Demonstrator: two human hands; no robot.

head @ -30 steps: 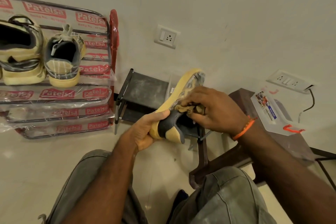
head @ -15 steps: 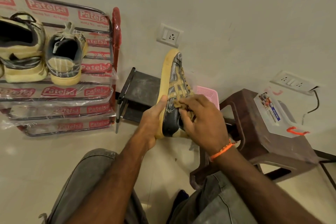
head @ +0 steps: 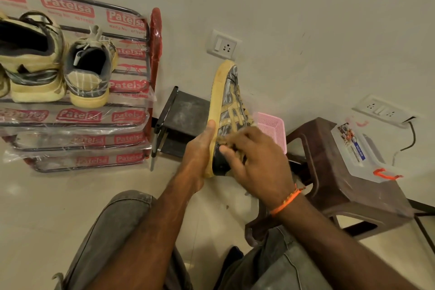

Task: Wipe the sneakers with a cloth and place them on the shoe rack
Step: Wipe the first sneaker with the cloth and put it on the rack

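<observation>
A grey and tan sneaker (head: 229, 99) with a yellowed sole stands on end, toe up, in front of me. My left hand (head: 200, 148) grips its heel end, thumb along the sole. My right hand (head: 256, 160) holds a small tan cloth (head: 229, 145) against the sneaker's side near the heel; most of the cloth is hidden under the fingers. The shoe rack (head: 131, 122), wrapped in printed plastic, stands at the left against the wall. Two sneakers (head: 87, 73) sit on its upper shelf.
A dark metal stand (head: 186, 117) is behind the sneaker on the floor. A pink basket (head: 273, 126) and a brown plastic stool (head: 329, 172) stand at the right, with a clear plastic box (head: 357, 148) on the stool. My knees fill the lower frame.
The sneaker has turned from lying tilted to standing toe up. My right hand has slid the cloth down its side toward the heel.
</observation>
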